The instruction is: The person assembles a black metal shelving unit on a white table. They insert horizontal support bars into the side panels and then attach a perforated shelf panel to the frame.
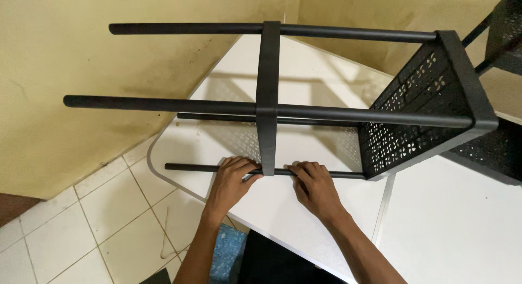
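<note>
A white table (446, 229) fills the right and centre of the view, set against a yellowish wall (81, 61) above a pale tiled floor (109, 224). On the table lies a black metal rack (380, 115) on its side, its 4 poles running leftward from a perforated shelf (413, 115). A flat black band (267, 99) crosses the poles midway. The nearest pole (337, 175) rests just above the tabletop. The left hand (231, 180) curls its fingers over this pole beside the band; the right hand (312, 183) grips the same pole, fingers closed around it.
</note>
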